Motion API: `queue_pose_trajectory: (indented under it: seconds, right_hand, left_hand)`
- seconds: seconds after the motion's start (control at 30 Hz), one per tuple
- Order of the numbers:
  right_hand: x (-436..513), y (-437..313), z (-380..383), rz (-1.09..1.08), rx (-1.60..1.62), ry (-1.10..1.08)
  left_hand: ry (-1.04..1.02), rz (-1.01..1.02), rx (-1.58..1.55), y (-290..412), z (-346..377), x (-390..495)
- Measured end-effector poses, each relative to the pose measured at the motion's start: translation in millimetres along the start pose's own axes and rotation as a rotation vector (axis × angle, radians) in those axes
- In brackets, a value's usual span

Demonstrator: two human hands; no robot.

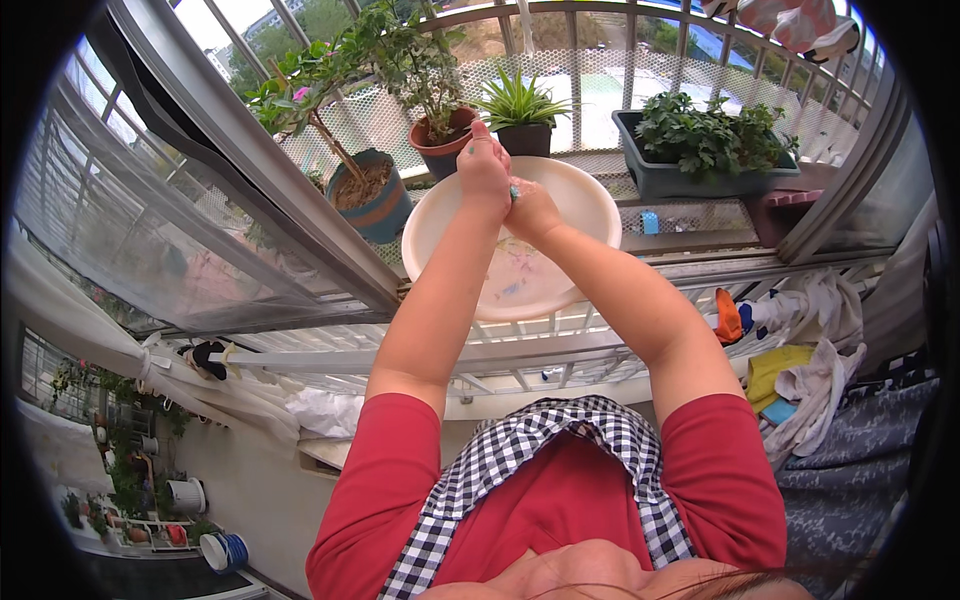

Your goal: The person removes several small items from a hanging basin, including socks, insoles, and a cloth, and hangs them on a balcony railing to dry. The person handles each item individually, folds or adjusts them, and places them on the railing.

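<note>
My left hand (486, 169) and my right hand (531, 208) meet above a shallow white plastic basin (604, 199). A small green-blue thing (514, 192) shows between them; what it is cannot be told. The left hand is closed with its thumb up, and a speck of green shows near its fingers. The right hand presses against the underside of the left, its skin looking wet. Inside the basin are faint pink and blue marks or bits (517, 262). Most of the fingers are hidden.
Behind the basin stand potted plants: a flowering one (371, 199), one in a brown pot (442, 142), a spider plant (525, 105) and a long green planter (705, 176). A metal railing (322, 358) crosses below my forearms. Cloths (817, 382) hang at the right.
</note>
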State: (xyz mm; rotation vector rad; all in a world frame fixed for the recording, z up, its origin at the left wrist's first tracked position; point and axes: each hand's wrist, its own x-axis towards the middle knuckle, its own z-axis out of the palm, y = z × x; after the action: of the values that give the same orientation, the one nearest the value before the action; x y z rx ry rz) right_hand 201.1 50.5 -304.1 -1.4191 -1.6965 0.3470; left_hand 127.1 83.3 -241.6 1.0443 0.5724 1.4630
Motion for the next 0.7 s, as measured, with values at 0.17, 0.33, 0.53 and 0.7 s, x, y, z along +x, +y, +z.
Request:
queue_pose_trajectory:
  seconds: [0.17,0.33,0.53,0.7]
  right_hand:
    - [0.8,10.1,2.1,0.011,-0.132,-0.04]
    - [-2.8,7.4,-8.5,0.185,-0.147,-0.17]
    - [-7.9,-5.3,-13.7,0.129,-0.118,-0.147]
    - [-9.3,-24.5,-15.3,0.097,0.128,0.108]
  left_hand:
    - [0.055,0.062,0.239,-23.6,-4.1,6.3]
    - [0.122,0.119,0.631,-46.0,-9.9,16.1]
    - [0.114,0.118,0.44,-37.5,-6.4,17.3]
    - [0.124,0.008,-0.104,3.6,-8.0,13.2]
